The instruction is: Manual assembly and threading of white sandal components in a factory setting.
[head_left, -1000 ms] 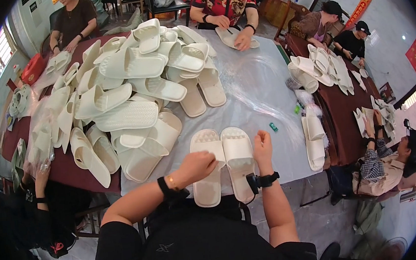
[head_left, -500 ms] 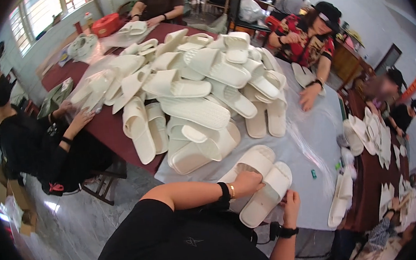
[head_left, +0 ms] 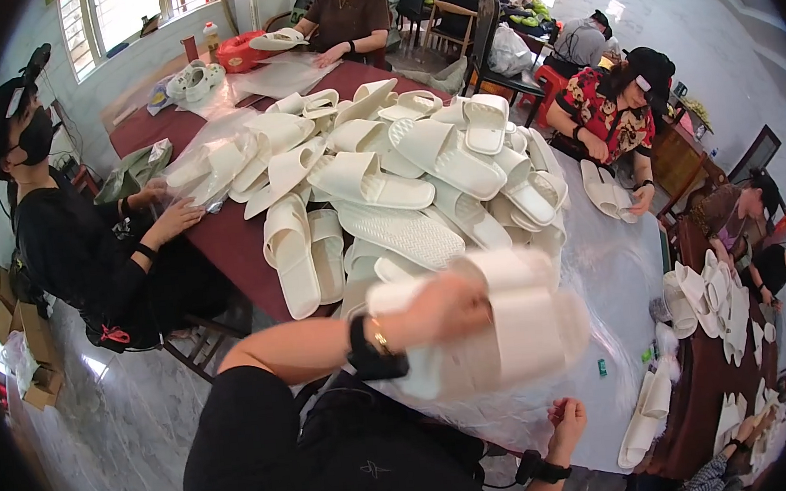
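The left hand (head_left: 436,309) now lifts the pair of white slippers (head_left: 512,324) off the table (head_left: 614,263), gripping them, while the right hand (head_left: 567,414) hangs loosely closed and empty, so the pair is leaving the pile (head_left: 388,185).

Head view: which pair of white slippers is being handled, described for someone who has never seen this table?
Start at the big heap of white foam slide slippers on the long table. At its near edge, the left hand holds a blurred white slipper pair lifted above the tabletop. Unlike the piled ones, it is off the table and stacked together.
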A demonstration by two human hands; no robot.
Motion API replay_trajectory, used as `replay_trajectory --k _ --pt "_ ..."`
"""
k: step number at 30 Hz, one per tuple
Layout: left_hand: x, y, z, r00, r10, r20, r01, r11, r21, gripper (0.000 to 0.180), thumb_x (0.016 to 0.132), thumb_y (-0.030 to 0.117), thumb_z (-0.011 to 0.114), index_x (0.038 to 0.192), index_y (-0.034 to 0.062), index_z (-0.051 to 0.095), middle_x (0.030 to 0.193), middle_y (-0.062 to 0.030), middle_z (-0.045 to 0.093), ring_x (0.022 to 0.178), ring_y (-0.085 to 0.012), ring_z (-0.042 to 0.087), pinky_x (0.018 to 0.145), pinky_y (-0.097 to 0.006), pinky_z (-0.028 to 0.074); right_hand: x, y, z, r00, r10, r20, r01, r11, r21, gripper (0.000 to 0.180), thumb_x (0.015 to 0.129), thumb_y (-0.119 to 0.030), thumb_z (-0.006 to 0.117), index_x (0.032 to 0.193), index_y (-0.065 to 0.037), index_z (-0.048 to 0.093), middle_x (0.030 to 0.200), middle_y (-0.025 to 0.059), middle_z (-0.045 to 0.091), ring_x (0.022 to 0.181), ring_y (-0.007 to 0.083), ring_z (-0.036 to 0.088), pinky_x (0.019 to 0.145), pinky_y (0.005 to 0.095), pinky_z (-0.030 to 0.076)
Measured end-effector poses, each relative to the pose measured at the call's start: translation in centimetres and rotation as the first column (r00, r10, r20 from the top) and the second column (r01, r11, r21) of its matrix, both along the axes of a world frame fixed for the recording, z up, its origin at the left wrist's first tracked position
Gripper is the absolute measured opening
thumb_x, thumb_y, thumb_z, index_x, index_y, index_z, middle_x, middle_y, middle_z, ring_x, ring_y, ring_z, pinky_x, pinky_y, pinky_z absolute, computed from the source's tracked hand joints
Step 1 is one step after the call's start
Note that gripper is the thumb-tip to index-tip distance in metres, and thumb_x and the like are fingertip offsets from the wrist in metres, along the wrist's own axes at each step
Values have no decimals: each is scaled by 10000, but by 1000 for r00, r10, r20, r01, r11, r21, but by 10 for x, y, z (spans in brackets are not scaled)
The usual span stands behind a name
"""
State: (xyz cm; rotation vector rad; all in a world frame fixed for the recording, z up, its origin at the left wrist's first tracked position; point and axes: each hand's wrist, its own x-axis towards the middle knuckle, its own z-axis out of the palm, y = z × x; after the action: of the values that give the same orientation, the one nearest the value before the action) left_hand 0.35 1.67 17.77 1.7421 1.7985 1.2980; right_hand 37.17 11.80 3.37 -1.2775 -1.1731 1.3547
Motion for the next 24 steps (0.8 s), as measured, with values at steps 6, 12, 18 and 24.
replay_trajectory --k 6,12,18,24 --pt "-159 17 65 871 488 -63 -489 873 7 306 790 272 594 745 -26 645 730 -235 616 669 -384 608 628 -445 479 7 1 -19 1000 25 3 -24 997 -74 180 961 -208 532 849 -70 563 752 45 635 580 104 571 523 207 451" --pt "-306 30 32 708 645 -287 -667 744 25 357 799 331 565 856 -6 666 817 -230 647 775 -377 630 724 -449 486 3 -7 -16 999 39 13 -38 997 -74 143 946 -163 538 852 -61 571 746 47 634 573 102 570 518 215 455" --pt "-249 54 1 762 627 -161 -576 771 274 411 808 195 601 1166 -4 568 962 -191 655 901 -345 632 790 -429 485 51 -20 -18 992 -79 99 83 996 -31 170 934 -158 539 839 -23 577 745 55 618 609 120 575 546 246 475" --pt "-127 6 16 913 368 -177 -312 908 279 314 847 41 591 1161 30 591 1046 -102 632 964 -227 607 817 -320 463 78 7 8 975 -194 106 186 979 88 150 887 -133 582 890 16 599 775 36 612 648 101 565 583 245 469"
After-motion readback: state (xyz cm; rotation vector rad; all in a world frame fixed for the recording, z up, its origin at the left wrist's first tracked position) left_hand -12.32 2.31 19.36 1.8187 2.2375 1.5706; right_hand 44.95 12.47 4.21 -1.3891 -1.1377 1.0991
